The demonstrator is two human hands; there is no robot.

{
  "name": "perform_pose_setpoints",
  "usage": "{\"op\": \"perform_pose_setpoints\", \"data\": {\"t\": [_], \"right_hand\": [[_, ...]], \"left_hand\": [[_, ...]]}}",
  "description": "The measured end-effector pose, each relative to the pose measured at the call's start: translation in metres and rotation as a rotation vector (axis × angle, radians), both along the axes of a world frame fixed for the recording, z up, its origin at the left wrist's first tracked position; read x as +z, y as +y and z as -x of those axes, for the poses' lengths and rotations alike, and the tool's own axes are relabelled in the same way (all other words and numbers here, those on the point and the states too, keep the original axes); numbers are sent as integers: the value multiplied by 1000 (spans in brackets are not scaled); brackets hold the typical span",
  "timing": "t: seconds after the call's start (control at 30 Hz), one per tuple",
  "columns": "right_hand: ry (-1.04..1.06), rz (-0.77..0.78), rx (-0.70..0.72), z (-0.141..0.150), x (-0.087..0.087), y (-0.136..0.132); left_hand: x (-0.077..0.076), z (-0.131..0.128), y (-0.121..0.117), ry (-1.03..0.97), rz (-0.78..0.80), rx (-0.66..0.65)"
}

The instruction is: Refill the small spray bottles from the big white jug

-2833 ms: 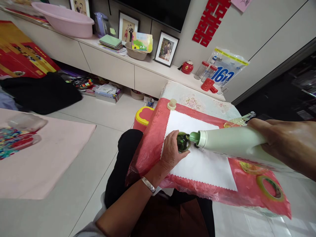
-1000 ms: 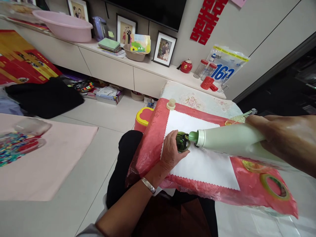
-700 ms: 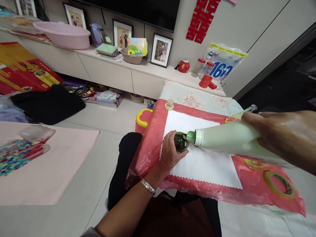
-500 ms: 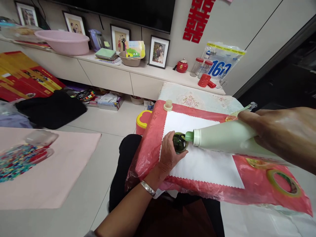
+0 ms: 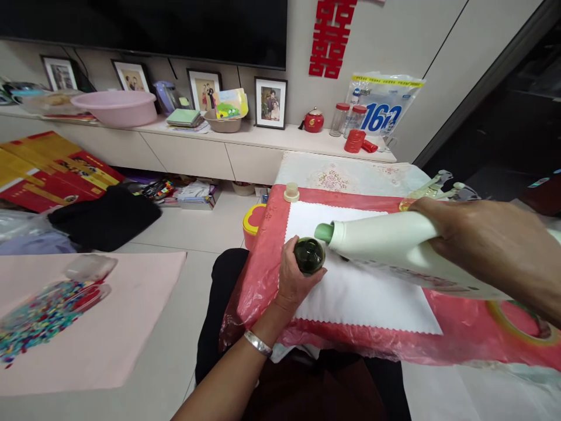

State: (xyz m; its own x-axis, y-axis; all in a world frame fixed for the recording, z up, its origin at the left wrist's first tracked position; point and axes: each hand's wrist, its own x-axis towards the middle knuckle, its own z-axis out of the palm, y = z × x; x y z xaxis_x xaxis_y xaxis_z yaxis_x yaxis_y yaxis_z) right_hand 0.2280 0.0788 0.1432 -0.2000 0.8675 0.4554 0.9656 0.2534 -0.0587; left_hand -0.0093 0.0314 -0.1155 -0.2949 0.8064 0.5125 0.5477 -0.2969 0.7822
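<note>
My left hand [image 5: 294, 275] is wrapped round a small, round, dark green see-through container [image 5: 309, 255], held over the white cloth [image 5: 372, 304] with a zigzag edge. My right hand [image 5: 473, 242] grips the handle of a large pale green detergent bottle [image 5: 381, 234], which lies tilted nearly level. Its green spout [image 5: 324, 232] points left, just above and to the right of the container, apart from it. No stream shows between the two. A pale cap [image 5: 291, 192] stands at the far left corner of the cloth.
Red plastic sheeting [image 5: 258, 275] covers the table, with a flowered cover [image 5: 307, 169] behind. A tape roll [image 5: 521, 321] lies at right, and clear bottles [image 5: 432, 186] stand beyond my right hand. At left, a pink mat [image 5: 131, 310] bears colourful small pieces [image 5: 44, 321].
The spout, which was at the container's mouth, is now drawn back up and clear of it. My left hand with the container has shifted slightly left. The camera view has tilted up a little.
</note>
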Motion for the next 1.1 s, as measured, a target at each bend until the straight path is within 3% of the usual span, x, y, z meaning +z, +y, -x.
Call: {"op": "perform_pose_setpoints", "data": {"t": [0.1,0.23,0.33,0.6,0.93,1.1], "right_hand": [[-81,66,42,-9,-7,7],[196,-84,70,-16,-15,20],[317,-212,6,-21,-25,34],[663,-301,-25,-16,-57,83],[889,-98,-30,15,-138,145],[895,11,-18,16,-164,163]], "left_hand": [[1,1,-1,-14,19,4],[3,1,-3,-21,33,26],[4,1,-3,-38,60,31],[3,2,-4,-53,124,46],[-8,2,-4,-60,135,84],[-11,4,-4,-47,127,77]]}}
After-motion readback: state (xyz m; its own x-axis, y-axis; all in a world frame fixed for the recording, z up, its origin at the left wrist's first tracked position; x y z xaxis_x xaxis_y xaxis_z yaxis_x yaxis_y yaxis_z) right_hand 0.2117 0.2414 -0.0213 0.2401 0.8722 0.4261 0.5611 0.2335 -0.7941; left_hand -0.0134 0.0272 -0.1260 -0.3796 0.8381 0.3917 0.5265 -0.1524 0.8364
